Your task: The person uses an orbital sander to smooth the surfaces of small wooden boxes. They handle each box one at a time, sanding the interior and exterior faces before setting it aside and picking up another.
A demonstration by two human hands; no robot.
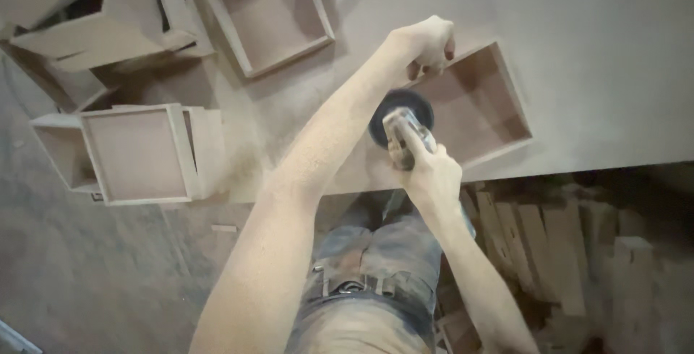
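Note:
My left hand (426,44) grips the near-left corner of an open wooden box (481,108) that lies on the dusty workbench (600,50). My right hand (432,175) holds a small angle grinder (403,126) with a dark round disc, pressed against the box's left outer side. Both forearms are coated in fine wood dust. The box's hollow faces up and is empty.
Another open box (271,14) lies at the back left of the bench. Several more boxes (137,153) are stacked off the bench's left edge. Wooden offcuts (549,245) stand piled under the bench at right. The floor (87,274) is thick with sawdust.

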